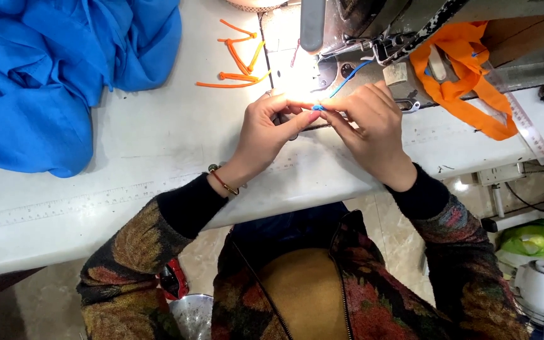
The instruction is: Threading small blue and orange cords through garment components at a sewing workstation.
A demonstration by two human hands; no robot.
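My left hand (266, 129) and my right hand (369, 126) meet over the white sewing table (158, 138), fingertips pinched together on a thin blue strip of fabric (318, 107). The blue strip (347, 80) runs up from my fingers toward the foot of the sewing machine (360, 31). Both hands sit just in front of the machine's lit needle area. A bracelet circles my left wrist.
A large heap of blue cloth (45, 69) covers the table's left end. Several orange strips (240, 60) lie beside the machine. An orange fabric piece (467, 82) drapes at the right, next to a clear ruler (527, 129). A white fan (543, 289) stands on the floor.
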